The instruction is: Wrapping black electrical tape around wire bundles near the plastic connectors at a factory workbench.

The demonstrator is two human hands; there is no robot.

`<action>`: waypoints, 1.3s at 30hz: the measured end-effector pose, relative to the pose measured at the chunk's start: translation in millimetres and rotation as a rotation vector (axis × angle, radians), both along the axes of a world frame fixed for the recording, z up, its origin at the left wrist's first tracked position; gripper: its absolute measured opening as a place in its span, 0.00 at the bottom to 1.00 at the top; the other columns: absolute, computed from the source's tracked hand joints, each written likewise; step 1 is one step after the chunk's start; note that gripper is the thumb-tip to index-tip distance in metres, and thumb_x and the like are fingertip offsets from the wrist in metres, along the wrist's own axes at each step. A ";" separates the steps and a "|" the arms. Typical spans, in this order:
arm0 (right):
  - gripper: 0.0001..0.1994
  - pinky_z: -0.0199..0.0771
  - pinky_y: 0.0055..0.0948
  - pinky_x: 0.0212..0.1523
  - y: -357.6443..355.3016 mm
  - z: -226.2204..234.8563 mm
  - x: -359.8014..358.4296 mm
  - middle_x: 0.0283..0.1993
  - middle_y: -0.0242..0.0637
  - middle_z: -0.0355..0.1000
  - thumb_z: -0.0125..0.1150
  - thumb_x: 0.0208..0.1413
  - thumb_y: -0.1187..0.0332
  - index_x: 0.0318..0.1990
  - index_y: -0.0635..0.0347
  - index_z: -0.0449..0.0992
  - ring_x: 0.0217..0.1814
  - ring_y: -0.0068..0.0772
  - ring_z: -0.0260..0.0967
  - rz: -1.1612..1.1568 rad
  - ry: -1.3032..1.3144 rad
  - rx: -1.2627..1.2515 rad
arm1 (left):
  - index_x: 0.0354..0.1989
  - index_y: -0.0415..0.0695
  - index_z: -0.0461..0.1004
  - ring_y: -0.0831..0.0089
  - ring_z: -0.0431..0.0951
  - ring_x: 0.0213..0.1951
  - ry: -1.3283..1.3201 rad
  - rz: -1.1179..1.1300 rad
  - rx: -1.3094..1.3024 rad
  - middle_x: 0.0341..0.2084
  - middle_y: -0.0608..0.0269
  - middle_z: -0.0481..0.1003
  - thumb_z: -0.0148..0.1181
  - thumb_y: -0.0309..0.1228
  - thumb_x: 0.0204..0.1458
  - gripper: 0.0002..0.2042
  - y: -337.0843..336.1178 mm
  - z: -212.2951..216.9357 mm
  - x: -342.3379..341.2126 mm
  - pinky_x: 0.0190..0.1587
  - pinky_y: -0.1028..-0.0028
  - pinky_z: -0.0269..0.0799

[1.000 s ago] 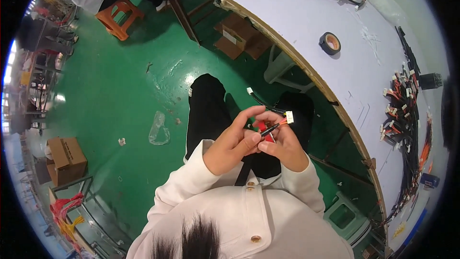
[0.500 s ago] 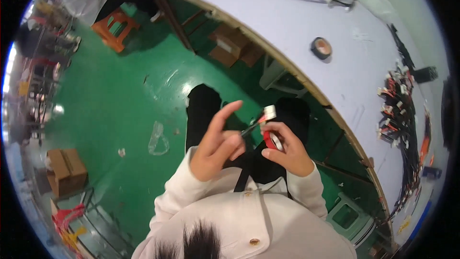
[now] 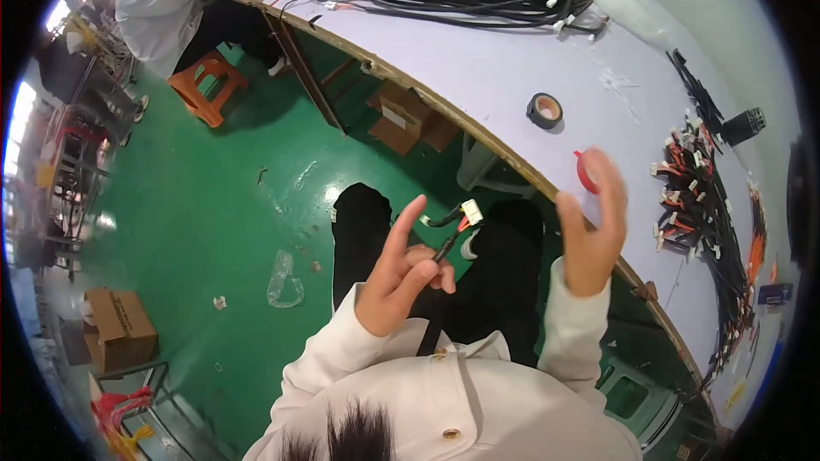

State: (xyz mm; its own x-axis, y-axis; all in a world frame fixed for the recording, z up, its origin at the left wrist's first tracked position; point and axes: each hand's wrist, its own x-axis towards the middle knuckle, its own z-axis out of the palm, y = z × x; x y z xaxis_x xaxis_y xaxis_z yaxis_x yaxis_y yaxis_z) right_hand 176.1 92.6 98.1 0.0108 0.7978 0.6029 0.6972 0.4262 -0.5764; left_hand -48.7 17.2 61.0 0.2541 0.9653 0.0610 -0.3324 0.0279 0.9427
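Right hand (image 3: 591,235) with red tape roll (image 3: 585,172) now lifted away from the left hand's (image 3: 400,277) cable (image 3: 448,243).

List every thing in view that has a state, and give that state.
left hand: pinching the black cable, index finger raised
black cable: held, white connector end free
right hand: lifted, holding the red tape roll
red tape roll: gripped at fingertips
black tape roll: flat on the table
cardboard box: closed

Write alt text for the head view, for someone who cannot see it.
The left hand pinches a black cable with a white plug over the lap, while the right hand lifts a small red tape roll toward the long pale workbench, near a black tape roll.
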 end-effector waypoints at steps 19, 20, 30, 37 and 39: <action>0.14 0.67 0.19 0.35 -41.8 -31.9 -51.7 0.41 0.46 0.75 0.49 0.56 0.70 0.46 0.70 0.73 0.33 0.22 0.70 0.535 1.041 -0.836 | 0.40 0.40 0.74 0.64 0.70 0.31 0.825 0.192 0.370 0.39 0.51 0.72 0.60 0.27 0.48 0.11 11.3 -14.8 -3.6 0.36 0.73 0.66; 0.14 0.67 0.19 0.35 -42.9 -32.8 -52.6 0.41 0.47 0.75 0.49 0.56 0.71 0.46 0.70 0.73 0.33 0.22 0.70 0.520 1.039 -0.838 | 0.40 0.40 0.74 0.64 0.70 0.31 0.826 0.191 0.369 0.39 0.51 0.72 0.60 0.27 0.48 0.11 10.4 -21.0 1.4 0.36 0.73 0.66; 0.15 0.67 0.19 0.32 -43.3 -41.0 -48.5 0.38 0.48 0.76 0.50 0.53 0.71 0.44 0.71 0.74 0.29 0.20 0.66 0.500 0.968 -0.803 | 0.33 0.37 0.68 0.68 0.75 0.29 0.473 0.154 -0.009 0.26 0.56 0.74 0.46 0.26 0.58 0.06 -2.3 -24.6 18.9 0.33 0.73 0.69; 0.15 0.67 0.19 0.30 -45.1 -44.4 -44.6 0.38 0.49 0.76 0.49 0.53 0.70 0.44 0.73 0.74 0.26 0.20 0.65 0.496 0.958 -0.818 | 0.42 0.36 0.68 0.82 0.61 0.24 0.252 -0.112 -0.157 0.25 0.67 0.67 0.41 0.34 0.62 0.14 -1.1 -24.6 13.6 0.27 0.82 0.58; 0.15 0.67 0.19 0.30 -45.4 -45.5 -45.1 0.38 0.49 0.76 0.49 0.52 0.70 0.43 0.72 0.74 0.25 0.21 0.65 0.511 1.020 -0.839 | 0.46 0.36 0.68 0.83 0.60 0.25 0.118 -0.130 -0.238 0.26 0.69 0.67 0.41 0.34 0.62 0.15 -1.4 -27.9 13.8 0.27 0.83 0.57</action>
